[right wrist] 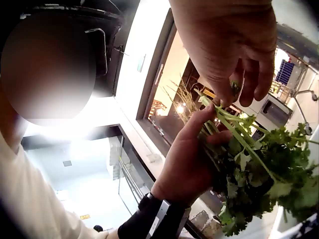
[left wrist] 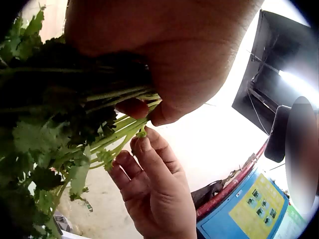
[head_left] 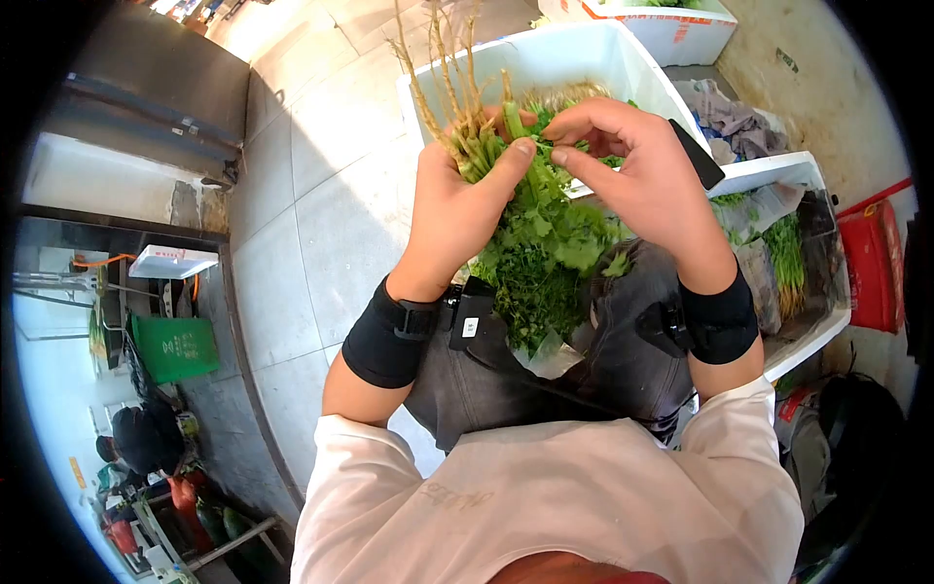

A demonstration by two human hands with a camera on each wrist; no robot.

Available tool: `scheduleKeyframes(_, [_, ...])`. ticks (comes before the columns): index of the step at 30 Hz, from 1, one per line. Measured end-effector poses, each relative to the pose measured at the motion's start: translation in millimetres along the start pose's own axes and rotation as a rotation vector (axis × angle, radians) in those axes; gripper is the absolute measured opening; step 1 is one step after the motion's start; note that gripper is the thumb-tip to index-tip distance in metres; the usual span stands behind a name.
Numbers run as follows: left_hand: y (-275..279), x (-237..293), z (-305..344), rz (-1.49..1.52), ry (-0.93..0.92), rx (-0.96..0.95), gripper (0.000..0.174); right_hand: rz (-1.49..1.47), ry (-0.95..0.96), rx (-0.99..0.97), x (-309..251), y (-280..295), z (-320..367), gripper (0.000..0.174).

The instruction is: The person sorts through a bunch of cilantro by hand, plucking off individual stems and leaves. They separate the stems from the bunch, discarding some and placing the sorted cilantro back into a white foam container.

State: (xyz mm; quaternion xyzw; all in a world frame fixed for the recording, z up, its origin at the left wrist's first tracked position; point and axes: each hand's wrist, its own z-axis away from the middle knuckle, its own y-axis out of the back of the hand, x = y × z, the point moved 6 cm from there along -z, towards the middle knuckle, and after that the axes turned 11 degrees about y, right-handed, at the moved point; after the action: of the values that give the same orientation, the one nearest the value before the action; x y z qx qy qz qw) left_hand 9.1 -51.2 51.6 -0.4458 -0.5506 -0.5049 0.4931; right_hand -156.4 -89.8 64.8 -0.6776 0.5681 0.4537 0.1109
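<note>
My left hand [head_left: 457, 209] grips a bunch of cilantro [head_left: 555, 238] by its stems, thumb across them. Thin pale roots [head_left: 443, 83] stick up beyond this hand, and the leafy end hangs over the lap. The right hand [head_left: 642, 170] is close beside the bunch at the stems. In the left wrist view, its thumb and forefinger pinch a small green sprig [left wrist: 142, 133] at the edge of the stems. The right wrist view shows a bit of green between the right fingers, above the left hand [right wrist: 182, 159]. Black bands circle both wrists.
A white foam box [head_left: 623, 49] with greens and roots stands in front. Another foam box [head_left: 837, 282] at the right holds bundled greens [head_left: 783, 258] and wrapping. Clear plastic [head_left: 555, 358] lies on the lap. A green bin [head_left: 175, 346] stands at the left on tiled floor.
</note>
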Motion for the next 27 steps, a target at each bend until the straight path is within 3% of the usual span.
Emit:
scheduleKeyframes(6, [3, 0, 2, 0.026, 0.011, -0.03, 0.022, -0.03, -0.027, -0.021, -2, -1, 0, 0.016])
scheduleKeyframes(9, [3, 0, 2, 0.025, 0.061, -0.04, 0.022, 0.052, 0.042, -0.011, -6, 1, -1, 0.019])
scheduleKeyframes(13, [4, -1, 0, -0.017, 0.028, -0.02, 0.023, 0.18, -0.031, -0.091, -9, 2, -3, 0.018])
scheduleKeyframes(17, [9, -15, -3, 0.016, 0.079, 0.002, 0.023, 0.128, -0.02, -0.018, -6, -4, -4, 0.018])
scheduleKeyframes(19, [9, -12, -5, -0.111, 0.001, 0.004, 0.025, 0.123, -0.026, -0.022, -4, -4, -4, 0.017])
scheduleKeyframes(27, [5, -9, -5, -0.04, -0.106, -0.032, 0.025, 0.059, -0.053, 0.028, -2, -6, -3, 0.014])
